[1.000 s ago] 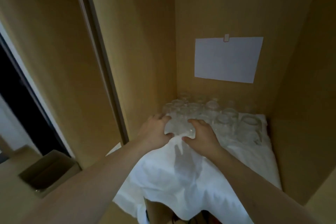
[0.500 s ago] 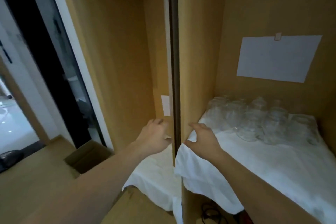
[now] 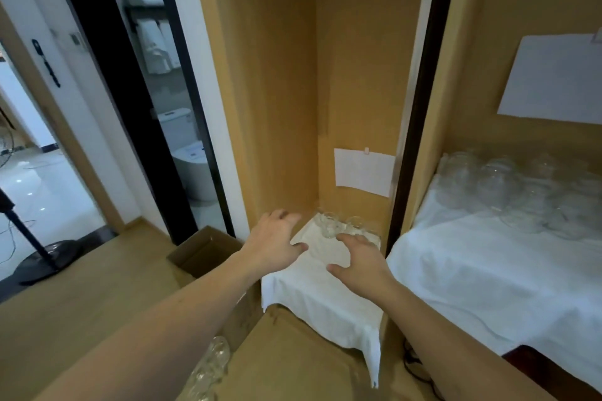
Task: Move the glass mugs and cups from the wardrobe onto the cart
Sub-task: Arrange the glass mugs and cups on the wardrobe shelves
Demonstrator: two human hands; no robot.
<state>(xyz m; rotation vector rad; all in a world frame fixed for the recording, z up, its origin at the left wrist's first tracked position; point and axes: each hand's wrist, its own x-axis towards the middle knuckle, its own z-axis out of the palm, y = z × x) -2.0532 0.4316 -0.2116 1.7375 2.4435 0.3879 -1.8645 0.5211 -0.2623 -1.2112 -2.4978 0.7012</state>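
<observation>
Both arms stretch forward into the narrow wardrobe bay at frame centre. The left hand (image 3: 275, 242) hovers palm down, fingers spread wide and holding nothing, over the near left edge of a white cloth (image 3: 321, 283) on the shelf. The right hand (image 3: 360, 265) hangs beside it, fingers splayed and empty too. A few glass cups (image 3: 338, 225) stand just beyond the fingertips at the back. More glass mugs (image 3: 498, 185) crowd the right bay's shelf.

Wood, cloth and glass in front of you.
Your matt wooden wardrobe (image 3: 286, 81) holds clear glossy glass cups (image 3: 329, 225) on white cloth (image 3: 325, 290).
</observation>
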